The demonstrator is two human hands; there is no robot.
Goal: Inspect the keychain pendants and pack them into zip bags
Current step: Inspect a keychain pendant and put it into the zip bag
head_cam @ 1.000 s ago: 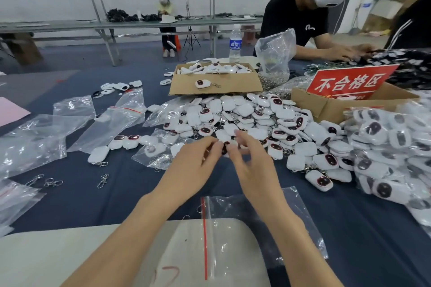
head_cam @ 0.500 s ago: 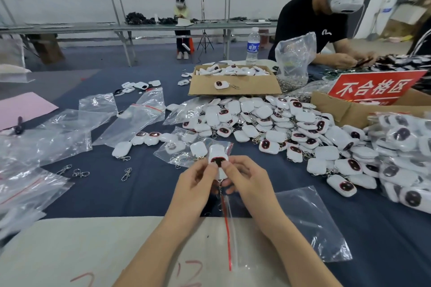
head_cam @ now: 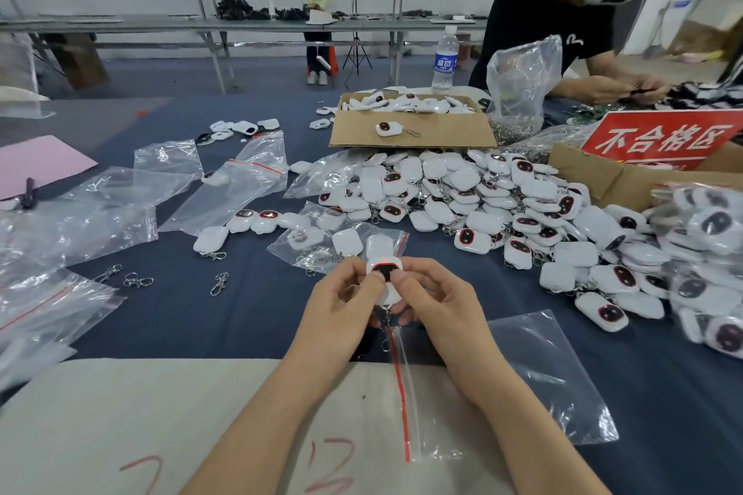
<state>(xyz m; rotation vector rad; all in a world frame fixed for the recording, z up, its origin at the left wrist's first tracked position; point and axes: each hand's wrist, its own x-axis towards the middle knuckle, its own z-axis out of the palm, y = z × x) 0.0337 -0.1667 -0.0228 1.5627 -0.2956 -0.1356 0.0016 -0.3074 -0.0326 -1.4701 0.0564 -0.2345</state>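
Pinching pendant (head_cam: 384, 278) with left hand (head_cam: 341, 309) and right hand (head_cam: 438, 305), thumbs on its face, mid-table, just above bag (head_cam: 542, 374). Could slip from so light a pinch into the pile (head_cam: 482, 193) far right, mixing checked with unchecked. White, rounded, with a dark red-rimmed window and a clip dangling below.

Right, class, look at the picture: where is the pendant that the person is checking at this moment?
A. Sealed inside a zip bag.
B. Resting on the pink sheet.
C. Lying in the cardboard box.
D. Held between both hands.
D: the left hand and right hand both pinch the white pendant, thumbs by its dark face, with the zip bag lying on the table beneath them.
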